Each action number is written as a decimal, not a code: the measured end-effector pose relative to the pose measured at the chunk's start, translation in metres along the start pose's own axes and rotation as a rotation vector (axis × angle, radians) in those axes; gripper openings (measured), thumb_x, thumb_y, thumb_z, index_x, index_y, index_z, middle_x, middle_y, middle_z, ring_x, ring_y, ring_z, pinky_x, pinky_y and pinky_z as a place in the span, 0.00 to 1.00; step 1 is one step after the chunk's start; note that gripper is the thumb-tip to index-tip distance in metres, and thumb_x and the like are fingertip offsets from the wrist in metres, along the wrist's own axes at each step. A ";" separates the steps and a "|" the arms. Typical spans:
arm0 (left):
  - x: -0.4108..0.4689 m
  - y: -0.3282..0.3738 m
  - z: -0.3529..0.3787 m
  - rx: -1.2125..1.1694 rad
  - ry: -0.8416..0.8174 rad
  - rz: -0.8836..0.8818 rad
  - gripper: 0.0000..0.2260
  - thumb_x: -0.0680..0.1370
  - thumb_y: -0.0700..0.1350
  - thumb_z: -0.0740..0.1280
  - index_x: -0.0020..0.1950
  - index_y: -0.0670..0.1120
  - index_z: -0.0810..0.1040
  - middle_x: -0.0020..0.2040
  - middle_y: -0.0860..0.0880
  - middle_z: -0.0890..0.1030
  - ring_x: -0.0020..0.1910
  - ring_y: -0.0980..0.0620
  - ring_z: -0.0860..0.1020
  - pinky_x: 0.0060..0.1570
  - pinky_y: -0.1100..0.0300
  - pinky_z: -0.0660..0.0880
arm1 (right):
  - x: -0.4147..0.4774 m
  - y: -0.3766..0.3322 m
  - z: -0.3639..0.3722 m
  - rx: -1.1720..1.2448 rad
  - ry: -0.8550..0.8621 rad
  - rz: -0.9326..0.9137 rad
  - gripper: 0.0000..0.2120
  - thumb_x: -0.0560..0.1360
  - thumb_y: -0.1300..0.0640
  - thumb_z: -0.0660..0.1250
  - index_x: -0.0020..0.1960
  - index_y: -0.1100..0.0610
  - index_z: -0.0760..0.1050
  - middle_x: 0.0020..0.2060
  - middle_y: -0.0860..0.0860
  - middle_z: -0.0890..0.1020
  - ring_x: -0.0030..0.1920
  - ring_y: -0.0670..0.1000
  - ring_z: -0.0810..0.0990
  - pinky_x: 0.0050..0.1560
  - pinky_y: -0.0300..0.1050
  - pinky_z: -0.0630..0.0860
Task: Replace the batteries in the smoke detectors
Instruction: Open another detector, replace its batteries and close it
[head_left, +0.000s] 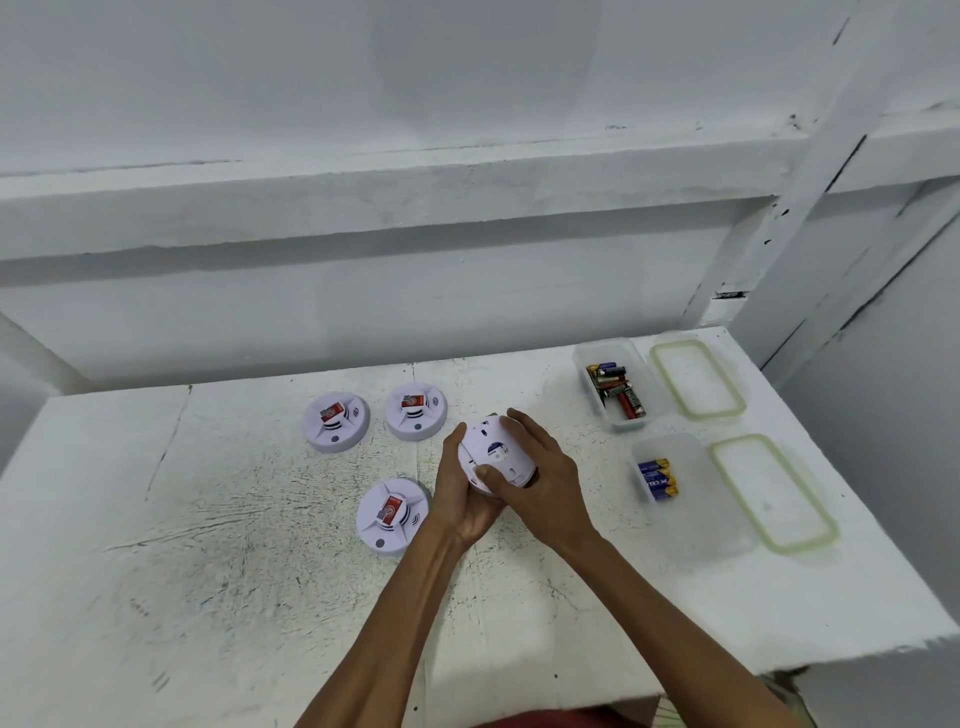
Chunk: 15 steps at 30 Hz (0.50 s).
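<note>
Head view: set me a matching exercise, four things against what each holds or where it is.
1. lifted smoke detector
2. nearest table detector
3. far tub
4. near tub

A. blue batteries inside
B. flat on the table, red label up
C. gripped by left hand and right hand
D. red and black batteries inside

Pairs: 1-C, 2-B, 3-D, 4-A.

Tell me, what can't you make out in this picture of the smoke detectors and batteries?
All in the head view:
Held smoke detector: front faces away; left hand and right hand cover its rim, so its battery slot is unclear.
Mixed batteries in the far container: labels too small to read.
Blue batteries in the near container: count blurred by the frosted wall.
</note>
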<state>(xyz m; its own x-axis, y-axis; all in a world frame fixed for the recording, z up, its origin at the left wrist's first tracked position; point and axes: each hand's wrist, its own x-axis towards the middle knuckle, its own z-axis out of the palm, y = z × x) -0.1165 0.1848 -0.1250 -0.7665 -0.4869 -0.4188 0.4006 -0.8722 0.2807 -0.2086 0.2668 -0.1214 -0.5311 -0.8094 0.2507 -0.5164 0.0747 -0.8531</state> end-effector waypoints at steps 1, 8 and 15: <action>0.000 -0.001 -0.002 -0.012 -0.006 -0.005 0.21 0.83 0.56 0.61 0.64 0.41 0.80 0.60 0.42 0.83 0.55 0.44 0.84 0.54 0.51 0.83 | -0.001 0.001 -0.001 -0.001 -0.003 0.000 0.35 0.70 0.38 0.73 0.73 0.49 0.69 0.72 0.43 0.70 0.69 0.43 0.71 0.65 0.33 0.71; -0.004 0.000 0.000 0.004 -0.004 -0.049 0.20 0.84 0.56 0.59 0.63 0.42 0.80 0.57 0.41 0.84 0.53 0.43 0.85 0.46 0.51 0.84 | -0.004 0.000 -0.009 -0.044 -0.031 -0.046 0.35 0.71 0.39 0.72 0.74 0.49 0.69 0.73 0.43 0.70 0.69 0.44 0.71 0.66 0.42 0.74; -0.004 0.011 0.010 -0.019 -0.070 -0.083 0.25 0.73 0.49 0.78 0.66 0.40 0.79 0.62 0.39 0.82 0.57 0.40 0.83 0.51 0.48 0.83 | 0.011 -0.005 -0.020 -0.002 -0.085 -0.140 0.36 0.70 0.43 0.75 0.74 0.54 0.69 0.74 0.45 0.69 0.71 0.46 0.71 0.61 0.53 0.79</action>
<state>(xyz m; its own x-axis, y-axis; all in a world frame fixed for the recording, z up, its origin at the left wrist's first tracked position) -0.1142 0.1776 -0.1111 -0.8304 -0.4089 -0.3784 0.3431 -0.9105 0.2308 -0.2251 0.2696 -0.1050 -0.3951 -0.8585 0.3269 -0.5828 -0.0408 -0.8116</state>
